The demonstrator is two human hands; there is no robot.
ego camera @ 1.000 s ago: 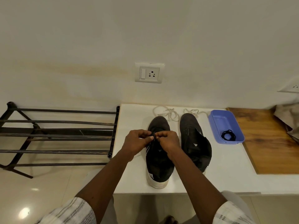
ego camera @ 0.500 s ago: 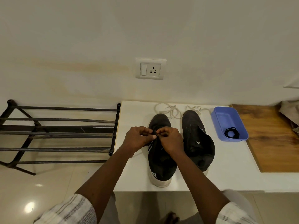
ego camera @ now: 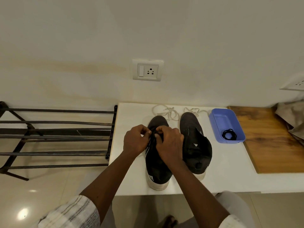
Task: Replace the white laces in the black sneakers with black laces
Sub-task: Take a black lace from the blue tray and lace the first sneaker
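A black metal-rod shoe rack (ego camera: 56, 137) stands on the floor at far left, touching the edge of a low white table (ego camera: 230, 170). Over the table, the left hand (ego camera: 134, 142) curls its fingers in a narrow pinch at the lacing area of a black striped sneaker (ego camera: 156, 167) with a white rubber sole. The right hand (ego camera: 169, 145) pinches the same spot from the other side, fingertips nearly meeting; what lies between them is too dark to tell. Loose white laces (ego camera: 166, 111) lie behind the toes. Just beside stands a second black sneaker (ego camera: 194, 145), unlaced. Next, a blue rectangular plastic tray (ego camera: 220, 119) holds one coiled black lace (ego camera: 229, 134) at its near end, beside a brown wooden board (ego camera: 271, 140)
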